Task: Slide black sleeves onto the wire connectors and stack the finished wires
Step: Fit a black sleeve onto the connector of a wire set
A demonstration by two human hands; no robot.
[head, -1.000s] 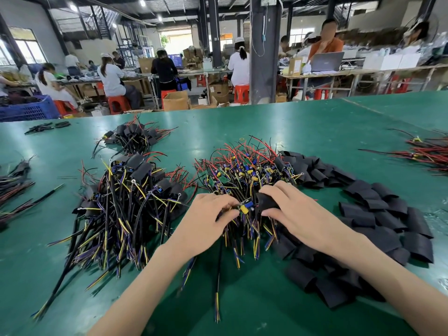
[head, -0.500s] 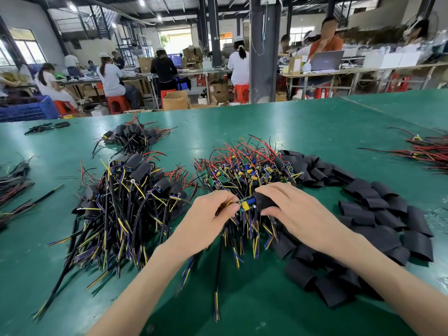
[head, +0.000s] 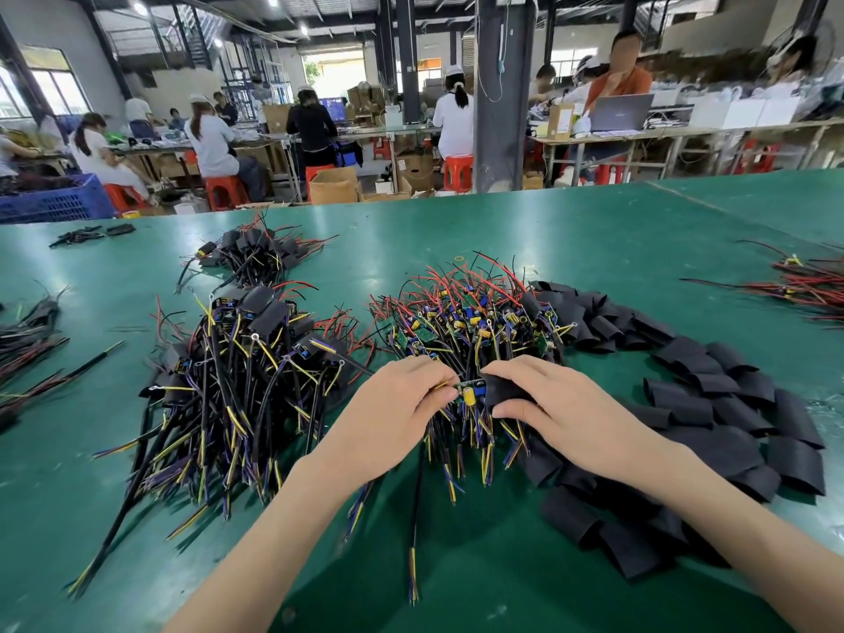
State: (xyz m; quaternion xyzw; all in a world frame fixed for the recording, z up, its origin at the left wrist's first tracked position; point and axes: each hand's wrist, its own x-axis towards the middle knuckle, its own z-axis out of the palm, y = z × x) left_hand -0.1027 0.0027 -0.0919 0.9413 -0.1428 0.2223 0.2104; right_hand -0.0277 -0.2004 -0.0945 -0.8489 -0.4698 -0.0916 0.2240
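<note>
Two hands meet at the centre of the frame, low over the green desk (head: 571, 230). The left hand (head: 392, 413) pinches a wire connector (head: 470, 391), a small green board with a yellow capacitor, between thumb and curled fingertips. The right hand (head: 561, 413) grips a black sleeve (head: 502, 389) between its thumb underneath and its fingers on top. The sleeve's open end touches the connector's right side, but how far it has gone on cannot be told. Just above the hands lies the heap of unsleeved wires (head: 470, 317), a tangle of red, black, yellow and purple leads with bare boards showing. Its ends fan down towards the lower centre of the frame. To the right, a wide pile of loose sleeves (head: 730, 404) curves from the heap's right edge down to the lower right, partly under the right forearm. To the left of the hands sits the stack of finished wires (head: 246, 372), their sleeved ends mostly at the top and their leads trailing to the lower left. A smaller sleeved bundle (head: 255, 258) lies above it. More wires lie at the left edge (head: 27, 331) and red ones at the right edge (head: 813, 285). Beyond the desk, seated workers fill the upper part of the frame, with a blue crate (head: 55, 203) at the upper left and a laptop (head: 623, 112) at the upper right.
</note>
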